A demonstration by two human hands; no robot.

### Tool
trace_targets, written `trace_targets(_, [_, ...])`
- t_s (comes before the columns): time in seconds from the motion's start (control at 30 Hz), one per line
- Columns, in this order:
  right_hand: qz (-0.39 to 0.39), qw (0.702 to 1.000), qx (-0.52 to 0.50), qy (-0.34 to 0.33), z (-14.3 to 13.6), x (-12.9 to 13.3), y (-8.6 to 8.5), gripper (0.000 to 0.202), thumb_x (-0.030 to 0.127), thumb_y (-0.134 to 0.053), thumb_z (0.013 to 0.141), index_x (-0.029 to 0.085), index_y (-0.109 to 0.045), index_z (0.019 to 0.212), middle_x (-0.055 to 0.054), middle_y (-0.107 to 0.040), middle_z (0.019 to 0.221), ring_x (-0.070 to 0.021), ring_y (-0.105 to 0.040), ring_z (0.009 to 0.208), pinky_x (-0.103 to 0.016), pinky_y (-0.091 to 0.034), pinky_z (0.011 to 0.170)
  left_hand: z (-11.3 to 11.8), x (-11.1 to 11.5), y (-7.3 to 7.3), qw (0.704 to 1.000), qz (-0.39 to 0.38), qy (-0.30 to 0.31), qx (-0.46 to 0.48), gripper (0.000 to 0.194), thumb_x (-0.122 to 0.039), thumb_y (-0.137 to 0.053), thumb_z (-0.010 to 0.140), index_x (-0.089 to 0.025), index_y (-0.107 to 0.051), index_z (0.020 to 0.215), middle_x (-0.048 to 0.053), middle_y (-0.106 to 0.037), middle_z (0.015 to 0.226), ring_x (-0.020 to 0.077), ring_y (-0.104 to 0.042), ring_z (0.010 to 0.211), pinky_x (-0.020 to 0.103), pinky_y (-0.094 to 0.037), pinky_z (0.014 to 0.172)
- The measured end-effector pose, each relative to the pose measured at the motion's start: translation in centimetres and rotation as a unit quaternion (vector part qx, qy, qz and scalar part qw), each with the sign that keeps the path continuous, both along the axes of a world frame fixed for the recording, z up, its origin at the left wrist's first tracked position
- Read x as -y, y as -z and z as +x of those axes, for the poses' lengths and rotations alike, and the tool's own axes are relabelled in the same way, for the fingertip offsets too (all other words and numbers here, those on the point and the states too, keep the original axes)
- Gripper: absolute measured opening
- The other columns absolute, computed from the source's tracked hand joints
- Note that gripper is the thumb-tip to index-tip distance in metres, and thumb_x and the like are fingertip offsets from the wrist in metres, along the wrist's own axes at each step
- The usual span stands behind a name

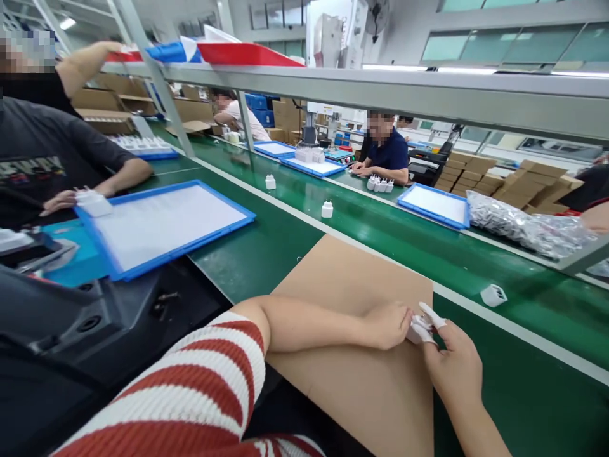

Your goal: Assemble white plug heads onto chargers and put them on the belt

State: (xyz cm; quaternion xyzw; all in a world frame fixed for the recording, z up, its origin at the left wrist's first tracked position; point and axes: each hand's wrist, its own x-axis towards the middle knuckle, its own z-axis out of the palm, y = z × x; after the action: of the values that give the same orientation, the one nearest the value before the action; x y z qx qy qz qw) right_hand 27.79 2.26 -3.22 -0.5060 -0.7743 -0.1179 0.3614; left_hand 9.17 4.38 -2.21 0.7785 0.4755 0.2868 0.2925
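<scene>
Over the right part of a brown cardboard sheet [352, 285], my left hand [390, 325] reaches in from the left with its fingers closed on a small white piece [415, 331]. My right hand [454, 362] meets it from the right, white covers on its fingertips, pinching the same piece. The fingers hide most of the piece. On the green belt beyond lie a white plug adapter [493, 295] on its side and two upright ones, one [327, 209] near the middle and another [270, 182] farther left.
A blue-rimmed tray [190, 244] lies at the left, where a person's hand [61, 202] is near a white adapter. A metal shelf beam [380, 92] crosses above. Across the belt are another person [392, 152], a blue tray [435, 204] and a bag of silvery parts [528, 225].
</scene>
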Motion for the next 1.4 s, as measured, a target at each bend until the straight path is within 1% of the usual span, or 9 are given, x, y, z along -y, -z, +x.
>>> trace_targets(0.17, [-0.019, 0.999, -0.037, -0.002, 0.3, 0.0, 0.6, 0.026, 0.028, -0.052, 0.086, 0.024, -0.073, 0.101, -0.010, -0.074, 0.095, -0.0338, -0.070, 0.103, -0.046, -0.055, 0.085, -0.2, -1.1, 0.1, 0.982, -0.132, -0.008, 0.138, 0.043, -0.032, -0.032, 0.104, -0.015, -0.071, 0.110, 0.004, -0.066, 0.071, 0.0215, -0.064, 0.072, 0.036, -0.055, 0.081])
trace_targets(0.3, [-0.045, 0.995, -0.093, -0.013, 0.0, 0.7, 0.1, 0.029, 0.027, -0.055, 0.087, 0.025, -0.075, 0.108, -0.008, -0.074, 0.094, -0.0312, -0.070, 0.101, -0.047, -0.056, 0.090, -0.5, -1.0, 1.0, 0.964, -0.122, 0.082, 0.220, 0.046, -0.025, -0.057, 0.089, -0.018, -0.064, 0.134, 0.007, -0.075, 0.107, 0.0193, -0.067, 0.084, 0.033, -0.056, 0.084])
trace_targets(0.5, [-0.155, 0.956, -0.239, -0.071, -0.6, 1.4, -0.5, 0.052, 0.036, -0.064, 0.094, 0.028, -0.058, 0.145, -0.007, -0.071, 0.119, -0.0225, -0.069, 0.103, -0.041, -0.056, 0.099, -1.1, 0.1, 1.9, 0.982, -0.042, 0.147, 0.110, 0.037, -0.033, -0.064, 0.088, -0.021, -0.069, 0.123, 0.009, -0.073, 0.120, 0.0274, -0.068, 0.104, 0.040, -0.053, 0.095])
trace_targets(0.63, [-0.214, 0.937, -0.176, 0.211, 5.3, -0.5, -1.2, 0.046, 0.037, -0.054, 0.102, 0.022, -0.056, 0.145, -0.012, -0.062, 0.136, -0.0223, -0.065, 0.114, -0.036, -0.056, 0.097, -1.3, -0.4, 2.7, 0.989, -0.051, 0.121, 0.060, 0.045, -0.051, -0.059, 0.095, -0.022, -0.065, 0.129, 0.009, -0.073, 0.114, 0.0254, -0.067, 0.090, 0.039, -0.054, 0.084])
trace_targets(0.83, [-0.259, 0.790, -0.094, 0.548, 18.0, 2.4, -3.6, 0.057, 0.040, -0.061, 0.099, 0.006, -0.053, 0.144, -0.028, -0.040, 0.157, -0.0414, -0.028, 0.152, -0.056, -0.023, 0.125, -1.5, -0.5, 2.8, 0.990, -0.061, 0.125, 0.028, 0.050, -0.062, -0.055, 0.092, -0.022, -0.064, 0.121, 0.009, -0.072, 0.107, 0.0280, -0.066, 0.091, 0.039, -0.051, 0.080])
trace_targets(1.0, [-0.285, 0.684, -0.131, 0.658, 23.7, 5.0, -4.9, 0.070, 0.046, -0.065, 0.095, 0.003, -0.047, 0.147, -0.034, -0.035, 0.160, -0.0496, -0.025, 0.153, -0.070, -0.019, 0.120, -1.4, -0.3, 2.2, 0.991, -0.052, 0.122, 0.021, 0.050, -0.061, -0.055, 0.090, -0.023, -0.064, 0.121, 0.008, -0.072, 0.104, 0.0253, -0.064, 0.081, 0.036, -0.049, 0.071])
trace_targets(1.13, [-0.278, 0.652, -0.122, 0.695, 25.9, 7.6, -4.1, 0.085, 0.056, -0.068, 0.089, 0.002, -0.044, 0.149, -0.035, -0.035, 0.160, -0.0474, -0.029, 0.152, -0.063, -0.020, 0.123, -1.3, 0.1, 1.3, 0.992, -0.049, 0.118, 0.007, 0.045, -0.059, -0.054, 0.090, -0.023, -0.064, 0.115, 0.007, -0.071, 0.096, 0.0246, -0.062, 0.075, 0.035, -0.046, 0.065])
trace_targets(1.27, [-0.287, 0.555, -0.222, 0.748, 28.5, 9.6, -3.2, 0.092, 0.050, -0.071, 0.084, 0.006, -0.037, 0.157, -0.038, -0.030, 0.162, -0.0518, -0.029, 0.151, -0.069, -0.029, 0.116, -1.0, 0.3, 1.0, 0.993, -0.041, 0.109, -0.007, 0.038, -0.057, -0.053, 0.091, -0.023, -0.064, 0.105, 0.005, -0.066, 0.088, 0.0237, -0.059, 0.072, 0.034, -0.043, 0.064])
trace_targets(1.4, [-0.253, 0.557, -0.233, 0.756, 29.3, 9.1, -2.7, 0.097, 0.057, -0.069, 0.084, 0.006, -0.034, 0.158, -0.040, -0.026, 0.162, -0.0525, -0.028, 0.151, -0.070, -0.032, 0.113, -0.8, 0.1, 1.2, 0.993, -0.049, 0.107, -0.009, 0.035, -0.053, -0.054, 0.093, -0.024, -0.064, 0.109, 0.003, -0.064, 0.086, 0.0217, -0.056, 0.071, 0.033, -0.042, 0.063])
